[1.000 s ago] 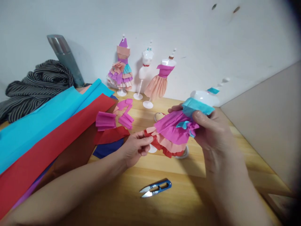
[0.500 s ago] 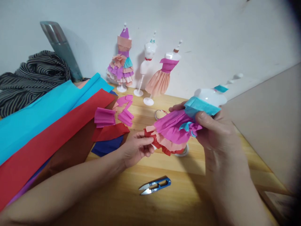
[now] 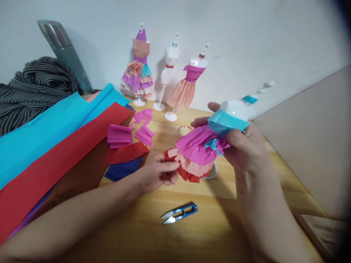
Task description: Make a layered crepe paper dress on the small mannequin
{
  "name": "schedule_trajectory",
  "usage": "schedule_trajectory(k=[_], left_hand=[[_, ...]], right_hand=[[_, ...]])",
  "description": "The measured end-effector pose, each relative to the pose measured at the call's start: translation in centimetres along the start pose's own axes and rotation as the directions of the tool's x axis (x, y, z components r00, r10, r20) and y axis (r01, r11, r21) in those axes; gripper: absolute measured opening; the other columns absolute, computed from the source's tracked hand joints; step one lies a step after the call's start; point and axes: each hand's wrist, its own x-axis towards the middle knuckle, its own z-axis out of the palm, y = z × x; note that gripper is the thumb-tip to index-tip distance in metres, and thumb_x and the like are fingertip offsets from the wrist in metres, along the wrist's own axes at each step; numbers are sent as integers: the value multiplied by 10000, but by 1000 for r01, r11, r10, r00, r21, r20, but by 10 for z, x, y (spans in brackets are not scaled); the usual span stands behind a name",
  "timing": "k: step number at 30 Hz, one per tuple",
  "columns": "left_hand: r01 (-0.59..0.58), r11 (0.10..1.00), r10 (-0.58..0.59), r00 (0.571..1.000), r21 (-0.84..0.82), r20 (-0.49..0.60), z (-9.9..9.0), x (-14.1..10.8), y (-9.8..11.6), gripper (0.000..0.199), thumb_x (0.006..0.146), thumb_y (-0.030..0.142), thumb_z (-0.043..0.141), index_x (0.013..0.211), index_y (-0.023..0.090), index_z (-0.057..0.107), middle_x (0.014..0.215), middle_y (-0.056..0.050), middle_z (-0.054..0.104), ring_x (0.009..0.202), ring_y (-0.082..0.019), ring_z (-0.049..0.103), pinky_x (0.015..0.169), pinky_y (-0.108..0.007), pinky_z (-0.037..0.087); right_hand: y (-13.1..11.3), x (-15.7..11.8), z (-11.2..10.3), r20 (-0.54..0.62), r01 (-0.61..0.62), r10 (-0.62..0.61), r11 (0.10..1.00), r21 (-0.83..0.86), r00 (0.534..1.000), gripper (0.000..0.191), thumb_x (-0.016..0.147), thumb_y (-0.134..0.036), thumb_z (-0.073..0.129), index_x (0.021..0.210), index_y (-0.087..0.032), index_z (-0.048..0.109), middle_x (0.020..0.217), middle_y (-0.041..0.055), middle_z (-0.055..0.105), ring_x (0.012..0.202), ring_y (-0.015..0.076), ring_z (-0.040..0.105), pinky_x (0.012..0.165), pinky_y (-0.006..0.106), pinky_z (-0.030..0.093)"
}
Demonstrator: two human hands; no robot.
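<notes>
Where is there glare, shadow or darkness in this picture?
Head view: bright glint on the snips; head view: glossy highlight on the middle mannequin by the wall; head view: shadow across the table, below the right hand; head view: right edge darkens to black.

Part of your right grip [image 3: 244,149] is hidden behind the turquoise-topped mannequin [image 3: 237,109]; its skirt [image 3: 197,148] partly covers a round object [image 3: 215,171], while the left edge crops the striped cloth [image 3: 41,80] and red sheet [image 3: 63,148].

Ruffled dress [image 3: 195,146] in 2 hands [image 3: 157,171] [image 3: 244,148]
</notes>
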Motion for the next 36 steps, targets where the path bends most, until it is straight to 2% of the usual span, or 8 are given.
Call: schedule_trajectory(k=[11, 15, 17, 19, 21, 26, 32, 36], left_hand=[[-49, 999, 49, 993, 2, -104, 15, -5, -6, 323, 546, 298, 843, 709, 140, 613, 545, 18, 582, 477, -69, 540, 395, -161, 265], [-96, 995, 91, 984, -22, -150, 17, -4, -8, 329, 537, 290, 845, 706, 143, 605, 583, 21, 597, 500, -79, 570, 417, -166, 312], [-110, 993, 103, 981, -37, -162, 18, -4, -10, 325, 539, 281, 843, 715, 144, 607, 586, 22, 599, 497, -82, 574, 421, -169, 318], [-121, 991, 111, 981, -56, -160, 18, -5, -11, 317, 553, 269, 835, 746, 145, 617, 604, 27, 606, 473, -69, 557, 422, -172, 314], [-131, 989, 120, 982, -71, -143, 18, -6, -12, 308, 565, 259, 829, 759, 147, 618, 611, 33, 607, 457, -59, 542, 423, -173, 311], [-152, 987, 144, 981, -53, -132, 18, -7, -14, 292, 570, 274, 829, 710, 137, 613, 577, 33, 590, 470, -65, 552, 424, -173, 310], [-177, 984, 174, 976, -19, -129, 19, -7, -14, 280, 567, 285, 836, 680, 134, 629, 581, 35, 588, 477, -56, 543, 419, -166, 305], [-174, 985, 171, 976, -14, -136, 19, -7, -15, 304, 538, 303, 851, 685, 131, 648, 597, 31, 604, 469, -52, 535, 425, -172, 322]], right_hand=[[-7, -19, -4, -144, 164, -200, 960, -226, 969, 557, 710, -513, 727, 1215, -334, 574, 1231, 57, 618, 1090, 271, 600, 805, 383, 514], [0, -51, 9, -380, 375, -612, 757, -535, 694, 354, 831, -237, 646, 1154, -373, 597, 1083, 20, 629, 981, 206, 604, 825, 369, 473], [7, -70, 20, -169, 461, -774, 521, -718, 610, 313, 778, -114, 667, 1011, -324, 651, 814, 5, 613, 740, 177, 577, 667, 330, 451], [16, -84, 31, 170, 504, -691, 315, -804, 702, 325, 733, -79, 698, 995, -265, 645, 759, 17, 612, 650, 169, 542, 590, 325, 415], [26, -91, 38, 271, 493, -622, 214, -843, 734, 285, 748, -98, 690, 995, -232, 639, 741, 34, 604, 641, 174, 529, 579, 329, 403], [43, -87, 39, 252, 390, -557, 144, -909, 792, 209, 787, -174, 668, 992, -211, 645, 751, 46, 591, 688, 190, 544, 617, 338, 397], [43, -89, 38, 265, 389, -604, 82, -917, 752, 200, 768, -130, 668, 949, -213, 652, 710, 34, 583, 660, 175, 508, 607, 328, 358], [42, -88, 42, 203, 413, -622, 213, -885, 756, 151, 756, -98, 653, 859, -207, 668, 662, 13, 532, 613, 153, 492, 577, 313, 363]])
